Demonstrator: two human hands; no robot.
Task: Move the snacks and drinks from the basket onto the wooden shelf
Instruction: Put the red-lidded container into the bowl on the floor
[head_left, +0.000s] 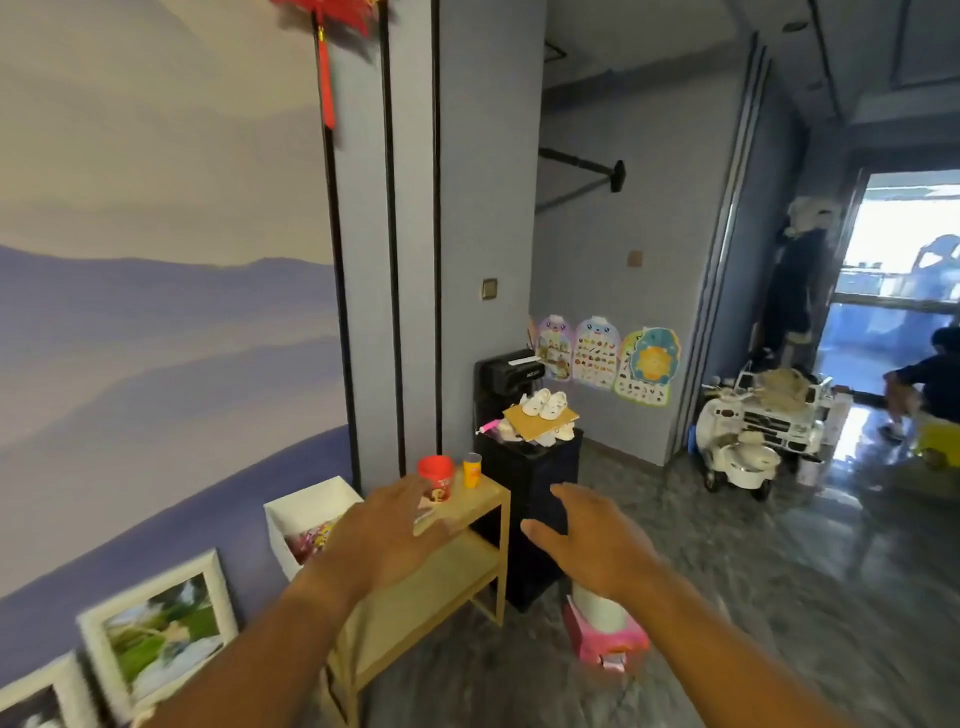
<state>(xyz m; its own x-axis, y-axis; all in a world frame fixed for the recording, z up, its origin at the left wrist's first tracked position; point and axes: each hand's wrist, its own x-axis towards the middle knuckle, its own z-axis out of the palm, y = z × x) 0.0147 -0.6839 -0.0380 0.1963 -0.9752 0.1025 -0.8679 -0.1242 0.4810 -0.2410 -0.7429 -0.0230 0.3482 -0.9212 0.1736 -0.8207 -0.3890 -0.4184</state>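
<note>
A low wooden shelf (488, 499) with two levels stands against the wall. On its top sit a red cup-shaped snack tub (437, 474) and a small yellow drink can (472, 470). Left of the shelf a white basket (311, 504) holds colourful snack packets (309, 538). My left hand (384, 540) hovers over the shelf top with fingers spread and holds nothing; it hides part of the shelf and basket. My right hand (587, 545) floats to the right of the shelf, fingers relaxed, empty.
A black cabinet (530, 499) with white baby shoes on top stands right of the shelf. A pink and white object (602, 623) lies on the floor below my right hand. Framed pictures (161, 629) lean on the wall at left. Ride-on toys and a crouching person are at far right.
</note>
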